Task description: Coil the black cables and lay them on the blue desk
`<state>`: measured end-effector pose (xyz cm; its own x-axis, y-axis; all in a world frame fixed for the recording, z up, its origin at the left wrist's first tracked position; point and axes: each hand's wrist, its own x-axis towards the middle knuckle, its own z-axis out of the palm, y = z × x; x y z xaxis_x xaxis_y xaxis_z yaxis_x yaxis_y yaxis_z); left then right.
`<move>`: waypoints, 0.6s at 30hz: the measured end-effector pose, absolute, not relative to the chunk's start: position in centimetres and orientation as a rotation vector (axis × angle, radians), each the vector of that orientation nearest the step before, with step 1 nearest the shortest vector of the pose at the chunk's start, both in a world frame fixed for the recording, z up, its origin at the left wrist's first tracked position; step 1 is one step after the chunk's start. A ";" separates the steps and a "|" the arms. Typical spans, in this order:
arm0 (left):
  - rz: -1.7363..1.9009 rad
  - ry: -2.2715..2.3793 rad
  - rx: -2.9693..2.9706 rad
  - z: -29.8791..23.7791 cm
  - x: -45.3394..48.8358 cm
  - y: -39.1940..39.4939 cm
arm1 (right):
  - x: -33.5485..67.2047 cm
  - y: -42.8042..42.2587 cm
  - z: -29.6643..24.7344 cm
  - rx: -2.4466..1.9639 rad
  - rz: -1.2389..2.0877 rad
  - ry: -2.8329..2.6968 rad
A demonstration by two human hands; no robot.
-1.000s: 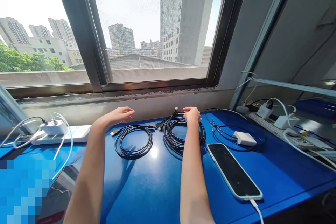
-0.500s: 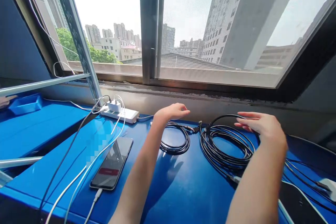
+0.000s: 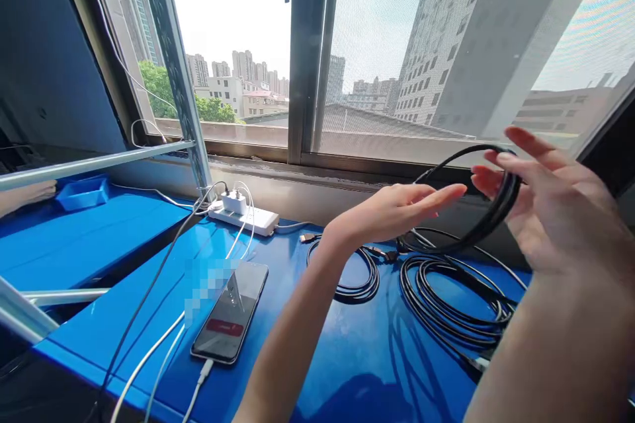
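Observation:
My right hand (image 3: 550, 211) is raised above the blue table (image 3: 357, 370), its fingers stretched out with several loops of black cable (image 3: 489, 218) hooked over them. The rest of that large black coil (image 3: 454, 307) still lies on the table below. My left hand (image 3: 397, 211) hovers open beside the lifted loops, fingers straight and pointing right, holding nothing. Under my left wrist lies a smaller black cable coil (image 3: 354, 277), flat on the table with its plug near the wall.
A phone (image 3: 231, 320) on a white charging lead lies at the left front. A white power strip (image 3: 245, 215) with chargers sits by the window sill. A blue tray (image 3: 82, 192) rests on the neighbouring table, where another person's hand (image 3: 24, 195) shows at the left edge.
My right hand has lifted part of the large black coil off the table. My left hand has risen and moved right toward it. The view has shifted slightly.

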<state>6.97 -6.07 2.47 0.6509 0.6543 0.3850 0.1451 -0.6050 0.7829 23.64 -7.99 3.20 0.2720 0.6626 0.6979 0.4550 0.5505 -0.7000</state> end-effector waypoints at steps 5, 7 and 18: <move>0.784 0.364 1.925 3.4 7.1 -7.8 | 18.4 -9.0 4.9 -0.935 0.374 -1.139; 0.747 0.333 1.882 3.6 6.7 -8.2 | 17.7 -9.0 4.9 -0.922 0.336 -1.198; 1.800 0.543 1.526 5.1 4.7 -8.3 | 17.7 -12.1 5.3 -0.841 0.008 -1.311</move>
